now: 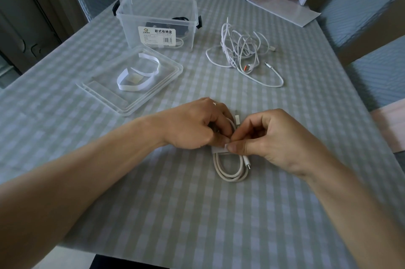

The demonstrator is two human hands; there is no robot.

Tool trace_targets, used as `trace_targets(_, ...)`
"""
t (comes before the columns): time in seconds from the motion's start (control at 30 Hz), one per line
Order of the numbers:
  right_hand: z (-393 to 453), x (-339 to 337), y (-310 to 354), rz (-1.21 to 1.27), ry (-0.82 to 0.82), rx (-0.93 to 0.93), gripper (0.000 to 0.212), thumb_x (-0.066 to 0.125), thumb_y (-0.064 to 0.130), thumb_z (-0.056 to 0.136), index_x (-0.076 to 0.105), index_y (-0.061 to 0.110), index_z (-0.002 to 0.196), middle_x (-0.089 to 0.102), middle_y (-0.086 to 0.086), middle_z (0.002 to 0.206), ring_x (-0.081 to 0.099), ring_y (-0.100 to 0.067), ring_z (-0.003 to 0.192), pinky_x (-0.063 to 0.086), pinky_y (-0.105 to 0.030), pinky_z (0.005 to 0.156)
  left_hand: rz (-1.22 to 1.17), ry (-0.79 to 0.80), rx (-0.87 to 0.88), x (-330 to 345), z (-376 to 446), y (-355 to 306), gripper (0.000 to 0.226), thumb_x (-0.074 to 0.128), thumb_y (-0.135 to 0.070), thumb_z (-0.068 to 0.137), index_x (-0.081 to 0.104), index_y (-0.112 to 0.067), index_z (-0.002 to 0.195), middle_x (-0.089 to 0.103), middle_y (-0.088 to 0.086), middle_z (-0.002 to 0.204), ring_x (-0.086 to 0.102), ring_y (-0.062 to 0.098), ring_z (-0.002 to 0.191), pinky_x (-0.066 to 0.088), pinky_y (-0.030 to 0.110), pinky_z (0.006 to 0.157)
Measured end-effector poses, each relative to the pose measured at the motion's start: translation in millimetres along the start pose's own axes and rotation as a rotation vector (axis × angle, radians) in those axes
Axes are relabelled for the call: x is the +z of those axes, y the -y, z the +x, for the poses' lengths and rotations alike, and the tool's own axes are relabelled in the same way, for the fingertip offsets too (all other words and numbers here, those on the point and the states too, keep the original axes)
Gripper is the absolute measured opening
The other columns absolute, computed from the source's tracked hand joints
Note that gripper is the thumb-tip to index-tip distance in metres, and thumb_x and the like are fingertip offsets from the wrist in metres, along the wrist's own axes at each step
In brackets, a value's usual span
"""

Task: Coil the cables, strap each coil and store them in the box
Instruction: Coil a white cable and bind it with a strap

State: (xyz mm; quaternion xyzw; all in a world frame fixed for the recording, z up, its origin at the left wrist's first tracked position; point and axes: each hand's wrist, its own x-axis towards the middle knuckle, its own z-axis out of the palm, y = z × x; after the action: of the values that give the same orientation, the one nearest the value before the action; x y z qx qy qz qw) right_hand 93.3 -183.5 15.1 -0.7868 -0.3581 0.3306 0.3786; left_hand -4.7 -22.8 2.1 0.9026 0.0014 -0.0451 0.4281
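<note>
Head view. Near the surface's front edge, the left hand (pixel 192 125) curls its fingers round the upper part of a coiled white cable (pixel 231 169); the right hand (pixel 269 137) pinches a white strap (pixel 220 150) across the coil. Toward the far edge: clear storage box (pixel 157 19), its lid (pixel 133 84) holding spare straps (pixel 140 76), and tangled white cables (pixel 241 49).
</note>
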Motion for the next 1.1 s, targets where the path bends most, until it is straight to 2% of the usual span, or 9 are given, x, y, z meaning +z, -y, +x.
trace_targets(0.13, 0.5, 1.1, -3.1, -0.051, -0.031, -0.013, 0.022, 0.091, 0.026, 0.064, 0.069, 0.021, 0.069, 0.064, 0.008, 0.061, 0.059, -0.007, 0.059, 0.052, -0.034, 0.068, -0.027, 0.0, 0.014, 1.2, 1.0, 0.7, 0.032, 0.068, -0.022, 0.08, 0.066, -0.05, 0.065, 0.06, -0.019, 0.102, 0.053, -0.002, 0.105, 0.039, 0.017, 0.094)
trace_targets(0.23, 0.1, -0.3, -3.5, -0.094, -0.042, -0.048, 0.03, 0.091, 0.03, 0.062, 0.064, 0.023, 0.073, 0.065, 0.008, 0.066, 0.063, -0.015, 0.064, 0.055, -0.044, 0.074, -0.036, 0.005, 0.006, 2.2, 1.1, 1.4, 0.025, 0.066, -0.022, 0.079, 0.07, -0.046, 0.07, 0.061, -0.018, 0.102, 0.052, -0.004, 0.104, 0.038, 0.015, 0.092)
trace_targets(0.47, 0.2, 1.2, -11.6, -0.134, -0.092, -0.091, 0.04, 0.092, 0.037, 0.06, 0.057, 0.033, 0.079, 0.067, 0.006, 0.078, 0.065, -0.018, 0.069, 0.056, -0.05, 0.072, -0.082, 0.011, -0.011, 1.8, 0.3, -5.2, 0.019, 0.062, -0.023, 0.074, 0.069, -0.037, 0.064, 0.062, -0.013, 0.1, 0.052, -0.006, 0.102, 0.032, 0.003, 0.087)
trace_targets(0.6, 0.5, -0.4, -13.1, -0.066, -0.1, -0.083, 0.047, 0.088, 0.05, 0.048, 0.058, 0.031, 0.079, 0.067, 0.004, 0.074, 0.065, -0.02, 0.067, 0.056, -0.052, 0.071, -0.158, 0.051, 0.014, -2.2, -1.8, -6.6, 0.012, 0.064, -0.021, 0.073, 0.072, -0.028, 0.067, 0.062, -0.013, 0.091, 0.058, 0.009, 0.095, 0.043, 0.022, 0.082)
trace_targets(0.67, 0.0, -0.8, -14.3, -0.034, -0.108, -0.096, 0.05, 0.085, 0.055, 0.044, 0.058, 0.028, 0.077, 0.067, 0.002, 0.072, 0.061, -0.017, 0.062, 0.056, -0.05, 0.068, -0.191, 0.072, 0.032, -4.9, -4.1, -7.6, 0.015, 0.067, -0.023, 0.075, 0.073, -0.011, 0.069, 0.063, -0.001, 0.085, 0.058, 0.024, 0.093, 0.044, 0.031, 0.08)
trace_targets(0.73, -1.4, -0.6, -15.6, -0.018, -0.122, -0.126, 0.049, 0.087, 0.053, 0.05, 0.056, 0.025, 0.075, 0.065, -0.001, 0.072, 0.057, -0.014, 0.059, 0.053, -0.046, 0.064, -0.177, 0.063, 0.031, -5.6, -5.5, -7.6, 0.03, 0.071, -0.033, 0.076, 0.073, -0.003, 0.073, 0.064, 0.007, 0.089, 0.058, 0.022, 0.094, 0.045, 0.031, 0.081)
trace_targets(0.83, -2.4, 1.2, -18.6, 0.002, -0.141, -0.232, 0.039, 0.09, 0.037, 0.064, 0.055, 0.022, 0.073, 0.061, -0.001, 0.069, 0.053, -0.012, 0.059, 0.049, -0.038, 0.059, -0.146, 0.011, -0.036, -4.9, -5.8, -6.2, 0.021, 0.075, -0.04, 0.071, 0.077, -0.019, 0.075, 0.064, -0.01, 0.096, 0.06, 0.003, 0.097, 0.045, 0.02, 0.083)
trace_targets(0.93, -2.2, 4.9, -21.9, 0.002, -0.125, -0.337, 0.026, 0.087, 0.021, 0.074, 0.062, 0.025, 0.079, 0.061, 0.006, 0.074, 0.056, -0.009, 0.064, 0.049, -0.029, 0.062, -0.081, -0.043, -0.023, -4.7, -7.3, -3.3, 0.007, 0.075, -0.041, 0.07, 0.075, -0.034, 0.073, 0.061, -0.016, 0.1, 0.063, 0.008, 0.097, 0.048, 0.029, 0.09)
trace_targets(1.1, -2.0, -0.9, -21.8, -0.141, -0.231, -0.426, 0.018, 0.081, 0.02, 0.08, 0.075, 0.031, 0.093, 0.059, 0.006, 0.085, 0.06, -0.015, 0.071, 0.045, -0.016, 0.062, 0.153, -0.219, 0.049, -4.0, -13.1, -7.1, 0.007, 0.077, -0.031, 0.079, 0.071, -0.035, 0.076, 0.055, -0.017, 0.112, 0.053, 0.002, 0.11, 0.037, 0.022, 0.098)
